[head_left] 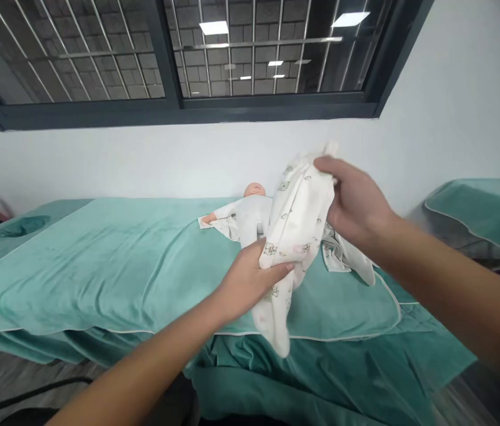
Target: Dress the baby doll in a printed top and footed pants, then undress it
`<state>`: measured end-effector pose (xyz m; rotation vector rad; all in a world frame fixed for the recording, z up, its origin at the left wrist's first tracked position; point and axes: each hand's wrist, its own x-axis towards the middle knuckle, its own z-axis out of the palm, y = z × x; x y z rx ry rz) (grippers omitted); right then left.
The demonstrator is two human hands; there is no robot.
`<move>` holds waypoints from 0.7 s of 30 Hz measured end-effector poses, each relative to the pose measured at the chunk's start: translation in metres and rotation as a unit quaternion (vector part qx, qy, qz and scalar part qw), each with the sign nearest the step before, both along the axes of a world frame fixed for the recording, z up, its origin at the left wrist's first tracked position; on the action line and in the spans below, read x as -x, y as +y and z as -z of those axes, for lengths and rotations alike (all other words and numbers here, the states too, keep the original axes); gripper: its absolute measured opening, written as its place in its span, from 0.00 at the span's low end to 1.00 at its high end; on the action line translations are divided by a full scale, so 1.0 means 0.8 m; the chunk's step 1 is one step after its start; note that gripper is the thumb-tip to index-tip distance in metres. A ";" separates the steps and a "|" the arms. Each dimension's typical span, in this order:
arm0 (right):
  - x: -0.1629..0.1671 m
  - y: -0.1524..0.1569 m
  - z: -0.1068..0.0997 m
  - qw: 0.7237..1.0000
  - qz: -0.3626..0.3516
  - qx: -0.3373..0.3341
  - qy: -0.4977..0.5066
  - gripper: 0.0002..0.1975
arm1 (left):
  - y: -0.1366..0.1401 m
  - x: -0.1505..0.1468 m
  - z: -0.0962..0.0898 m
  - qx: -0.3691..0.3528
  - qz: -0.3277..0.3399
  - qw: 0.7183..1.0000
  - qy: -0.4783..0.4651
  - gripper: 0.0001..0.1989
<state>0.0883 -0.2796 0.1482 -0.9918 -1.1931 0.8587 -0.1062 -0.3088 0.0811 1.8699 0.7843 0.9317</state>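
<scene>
The left hand (250,275) and the right hand (356,195) hold up a printed white baby garment (296,213) above the teal-covered bed (121,266); the right fingers pinch its upper edge, while the left fingers grasp it lower down, with one end hanging below them; behind it a baby doll (250,216) in white clothing lies on the bed, partly hidden by the raised cloth; another pale garment (341,254) lies crumpled beyond the right wrist.

Part of the doll (250,214), seemingly one arm, hidden behind the printed garment (299,213)
</scene>
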 end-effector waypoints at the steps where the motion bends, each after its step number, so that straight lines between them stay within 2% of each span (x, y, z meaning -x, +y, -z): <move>1: -0.004 0.003 0.021 0.999 -0.004 0.033 0.033 0.11 | -0.003 -0.001 0.004 -0.037 -0.039 0.998 -0.019 0.11; 3: -0.003 -0.001 0.068 0.989 -0.037 0.124 0.076 0.09 | -0.005 -0.001 0.011 -0.105 -0.117 0.986 -0.058 0.09; 5: 0.007 -0.021 0.113 0.962 -0.102 0.241 0.084 0.07 | -0.005 0.000 0.021 -0.111 -0.151 0.978 -0.086 0.10; 7: 0.024 -0.051 0.148 0.908 -0.220 0.353 0.057 0.10 | -0.005 0.000 0.035 -0.051 -0.149 0.983 -0.090 0.11; 8: 0.032 -0.065 0.160 0.880 -0.280 0.382 0.039 0.11 | -0.005 0.001 0.043 -0.015 -0.149 0.985 -0.087 0.11; 10: 0.044 -0.084 0.176 0.834 -0.371 0.409 0.013 0.11 | -0.002 0.002 0.059 0.033 -0.162 0.983 -0.080 0.12; 11: 0.047 -0.088 0.181 0.824 -0.391 0.410 -0.004 0.12 | 0.001 0.005 0.066 0.041 -0.177 0.980 -0.077 0.13; 13: 0.047 -0.082 0.189 0.831 -0.389 0.396 -0.046 0.15 | 0.014 0.012 0.076 0.041 -0.215 0.973 -0.069 0.13; 15: 0.040 -0.064 0.194 0.857 -0.355 0.361 -0.093 0.20 | 0.036 0.025 0.083 0.048 -0.264 0.961 -0.063 0.14; 17: 0.031 -0.039 0.195 0.883 -0.318 0.321 -0.125 0.21 | 0.068 0.039 0.089 0.088 -0.294 0.950 -0.067 0.16; 19: 0.022 -0.013 0.191 0.907 -0.278 0.286 -0.136 0.20 | 0.104 0.052 0.100 0.154 -0.265 0.950 -0.064 0.18; 21: 0.015 0.014 0.184 0.929 -0.233 0.253 -0.138 0.19 | 0.139 0.061 0.117 0.183 -0.249 0.950 -0.037 0.20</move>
